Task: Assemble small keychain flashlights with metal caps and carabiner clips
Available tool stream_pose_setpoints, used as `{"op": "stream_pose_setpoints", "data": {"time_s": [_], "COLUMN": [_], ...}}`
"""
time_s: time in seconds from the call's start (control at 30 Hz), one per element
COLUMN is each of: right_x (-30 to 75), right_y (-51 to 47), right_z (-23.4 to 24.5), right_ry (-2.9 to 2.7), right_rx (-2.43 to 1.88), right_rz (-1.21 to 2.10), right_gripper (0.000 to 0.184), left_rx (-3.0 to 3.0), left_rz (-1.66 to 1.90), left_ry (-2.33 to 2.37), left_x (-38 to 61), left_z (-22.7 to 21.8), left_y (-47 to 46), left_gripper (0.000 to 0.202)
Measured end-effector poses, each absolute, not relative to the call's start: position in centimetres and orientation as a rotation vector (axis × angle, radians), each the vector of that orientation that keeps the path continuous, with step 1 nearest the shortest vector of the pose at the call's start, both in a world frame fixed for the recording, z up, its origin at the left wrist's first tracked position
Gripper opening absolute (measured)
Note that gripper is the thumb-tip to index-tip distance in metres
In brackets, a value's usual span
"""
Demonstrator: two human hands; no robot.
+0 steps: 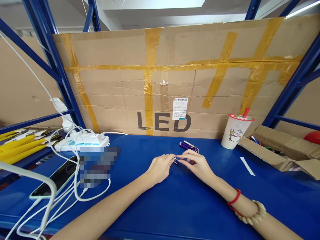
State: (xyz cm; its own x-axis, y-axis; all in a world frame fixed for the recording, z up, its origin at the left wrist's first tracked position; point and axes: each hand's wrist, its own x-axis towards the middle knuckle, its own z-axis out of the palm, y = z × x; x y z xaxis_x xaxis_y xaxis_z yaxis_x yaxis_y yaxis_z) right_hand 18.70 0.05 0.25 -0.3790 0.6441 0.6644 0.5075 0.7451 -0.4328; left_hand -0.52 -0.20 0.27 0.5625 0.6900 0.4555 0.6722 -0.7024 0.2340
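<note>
Both of my hands meet above the middle of the blue tabletop (160, 206). Between their fingertips is a small shiny piece with dark blue and metal parts (176, 160), too small and too covered to name. My left hand (161, 169) is closed, with its fingertips pinching the near-left end of the piece. From the other side, the thumb and fingers of my right hand (197, 165) pinch it too. Just behind my right hand lie slim purple and silver items (188, 145) with a small loop, partly hidden by the hand.
At left are a phone (56, 178), a white power strip (83, 141) and tangled white cables (77, 186); one blurred item lies there. At right stand a drink cup (233, 131) with a red straw, a white strip (247, 166) and an open cardboard box (272, 150). A cardboard panel (112, 96) closes the back.
</note>
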Motion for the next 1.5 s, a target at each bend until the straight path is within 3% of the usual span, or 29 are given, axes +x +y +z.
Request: {"op": "stream_pose_setpoints", "data": {"time_s": [0.27, 0.43, 0.6, 1.1, 1.5], "right_x": [19.0, 18.8, 18.5, 17.9, 17.7], "right_y": [0.2, -0.2, -0.5, -1.0, -0.4], "right_z": [0.3, 0.3, 0.5, 1.0, 0.7], "right_ry": [-2.003, -1.953, -1.922, -1.731, -1.685], "right_rx": [-0.797, -0.873, -0.935, -1.111, -1.082], "right_rz": [0.194, 0.432, 0.453, 1.015, 0.911], "right_gripper": [0.018, 0.022, 0.020, 0.029, 0.033], "left_rx": [2.673, 2.587, 2.557, 2.703, 2.734], "left_rz": [0.745, 0.639, 0.676, 0.812, 0.900], "left_ry": [1.014, 1.006, 0.953, 0.896, 1.076], "left_x": [-0.9, -1.0, -1.0, -1.0, -0.5], "left_z": [0.9, 0.8, 0.7, 0.4, 0.4], "left_y": [-0.5, -0.5, -0.5, -0.3, -0.2], "left_gripper": [0.022, 0.016, 0.013, 0.018, 0.022]}}
